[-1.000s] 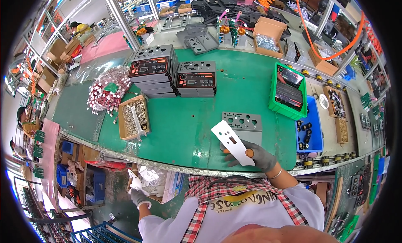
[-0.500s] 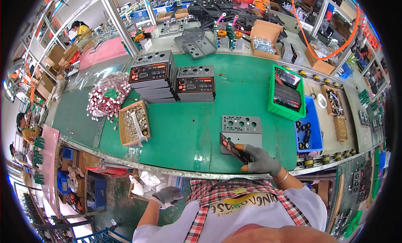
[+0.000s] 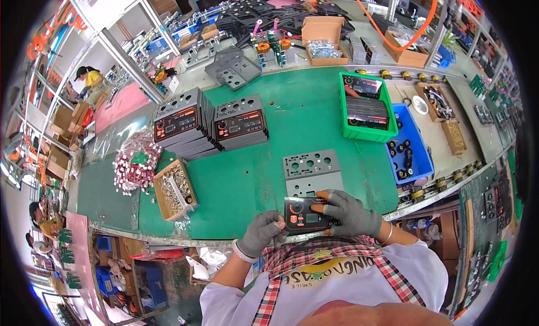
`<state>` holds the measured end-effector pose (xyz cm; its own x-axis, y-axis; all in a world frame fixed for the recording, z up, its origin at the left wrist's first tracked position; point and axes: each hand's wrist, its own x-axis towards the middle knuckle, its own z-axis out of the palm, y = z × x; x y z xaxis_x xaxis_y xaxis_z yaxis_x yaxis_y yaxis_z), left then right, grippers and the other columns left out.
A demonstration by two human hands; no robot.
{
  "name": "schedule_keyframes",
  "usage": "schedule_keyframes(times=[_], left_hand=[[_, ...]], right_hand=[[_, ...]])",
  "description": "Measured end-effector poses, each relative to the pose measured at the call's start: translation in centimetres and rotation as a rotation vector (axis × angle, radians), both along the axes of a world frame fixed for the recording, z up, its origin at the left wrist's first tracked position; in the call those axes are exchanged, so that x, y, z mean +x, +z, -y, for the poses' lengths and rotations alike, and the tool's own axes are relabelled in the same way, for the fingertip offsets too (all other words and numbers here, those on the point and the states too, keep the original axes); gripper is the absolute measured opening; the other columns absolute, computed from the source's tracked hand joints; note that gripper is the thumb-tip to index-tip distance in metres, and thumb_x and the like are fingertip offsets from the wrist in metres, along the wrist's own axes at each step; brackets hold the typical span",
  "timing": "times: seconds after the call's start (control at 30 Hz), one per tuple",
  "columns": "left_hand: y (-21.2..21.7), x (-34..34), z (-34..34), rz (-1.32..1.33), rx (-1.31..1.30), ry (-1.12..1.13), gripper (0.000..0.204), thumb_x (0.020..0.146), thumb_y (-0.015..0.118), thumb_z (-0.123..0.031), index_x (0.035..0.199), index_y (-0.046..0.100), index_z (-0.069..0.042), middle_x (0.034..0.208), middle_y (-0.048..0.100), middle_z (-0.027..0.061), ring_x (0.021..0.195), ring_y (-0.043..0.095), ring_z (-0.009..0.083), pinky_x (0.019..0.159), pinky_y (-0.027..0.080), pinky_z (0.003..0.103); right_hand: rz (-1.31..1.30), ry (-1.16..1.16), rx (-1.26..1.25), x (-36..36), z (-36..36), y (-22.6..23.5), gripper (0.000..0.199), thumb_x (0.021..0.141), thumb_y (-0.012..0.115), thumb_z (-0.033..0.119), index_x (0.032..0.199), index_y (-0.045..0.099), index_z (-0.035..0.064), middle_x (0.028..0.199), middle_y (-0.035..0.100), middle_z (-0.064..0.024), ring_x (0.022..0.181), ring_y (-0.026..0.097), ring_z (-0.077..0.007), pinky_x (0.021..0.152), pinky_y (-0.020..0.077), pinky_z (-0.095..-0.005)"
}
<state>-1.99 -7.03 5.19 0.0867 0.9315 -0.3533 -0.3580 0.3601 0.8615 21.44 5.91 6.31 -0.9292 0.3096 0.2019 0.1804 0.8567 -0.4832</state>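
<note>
In my right hand (image 3: 351,215), gloved in grey with bare fingertips, is a thin black panel label (image 3: 303,218) with red and white markings. My fingers close over its right part, and its face is turned up. My left hand (image 3: 263,233), gloved alike, is pinched at the label's left edge; whether it grips the edge or something thin there I cannot make out. Just beyond the label lies a grey metal bracket plate (image 3: 312,164) with round holes and slots, its near part hidden by the label and my right hand.
Stacked grey panels with labels (image 3: 178,124) stand at the left, by bagged cables (image 3: 137,163) and a fastener box (image 3: 163,197) holding a wrench (image 3: 181,195). At the right are a green bin (image 3: 368,136) of labels and a blue bin (image 3: 424,163) of black parts.
My left hand has risen from below the table edge to the label's left edge. My right hand has brought the label nearer me and turned it from tilted to face up.
</note>
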Motion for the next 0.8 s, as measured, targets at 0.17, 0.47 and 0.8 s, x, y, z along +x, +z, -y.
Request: schedule_keyframes(times=[0.17,0.47,0.8], left_hand=[[0.2,0.1,0.8,-0.198,0.012,0.008,0.023,0.083,0.058,-0.026,0.079,0.051,-0.004,0.062,0.054,0.0031,0.050,0.050,0.0092,0.043,0.039,0.022],[0.1,-0.3,2.0,-0.047,0.290,0.188,0.028,0.082,0.062,-0.030,0.076,0.050,-0.005,0.060,0.053,0.0039,0.045,0.046,0.0098,0.040,0.034,0.022],[-3.9,0.9,1.3,-0.791,0.135,0.061,0.028,0.081,0.063,-0.026,0.070,0.050,-0.003,0.052,0.047,0.0096,0.045,0.046,0.0210,0.046,0.036,0.033]], right_hand=[[-0.100,0.039,-0.048,0.1,-0.4,0.4,0.076,0.057,0.076,0.025,0.125,0.046,0.0103,0.126,0.042,-0.0164,0.112,0.045,-0.0361,0.095,0.0391,-0.0404],[-0.368,-0.300,-1.237,2.1,-0.4,-2.2,0.038,0.082,0.059,0.016,0.115,0.051,-0.0015,0.090,0.059,-0.0076,0.082,0.056,-0.0118,0.069,0.0473,-0.0259],[0.003,-0.565,-0.767,4.4,0.8,-4.9,0.019,0.083,0.057,0.018,0.078,0.056,-0.0009,0.055,0.047,-0.0069,0.052,0.045,-0.0100,0.048,0.0374,-0.0287]])
